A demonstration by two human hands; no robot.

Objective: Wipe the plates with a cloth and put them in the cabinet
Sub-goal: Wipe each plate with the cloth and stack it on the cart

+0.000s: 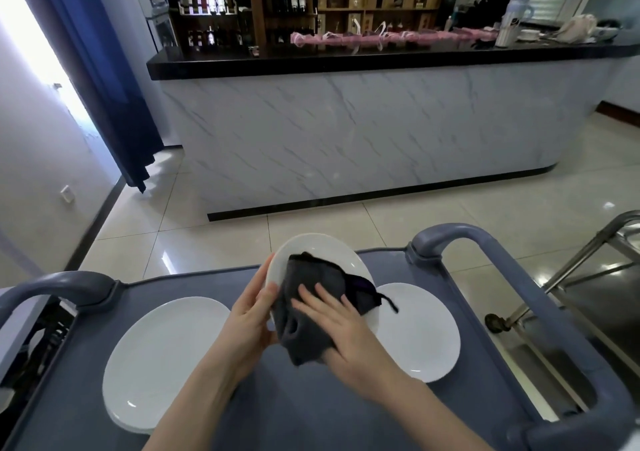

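Observation:
A white plate (320,248) is held tilted above the blue cart top. My left hand (251,312) grips its left rim, thumb on the face and fingers behind. A dark grey cloth (311,288) covers most of the plate's face. My right hand (341,326) presses the cloth against the plate with fingers spread flat. On the cart, a stack of white plates (162,357) lies at the left. Another white plate (422,333) lies at the right, partly hidden by my right hand and the held plate.
The blue cart (311,412) has raised handles at the left (55,288) and right (464,242). A metal trolley (588,277) stands at the right. Beyond tiled floor stands a marble-fronted counter (363,132) with a black top, with bottle shelves behind it.

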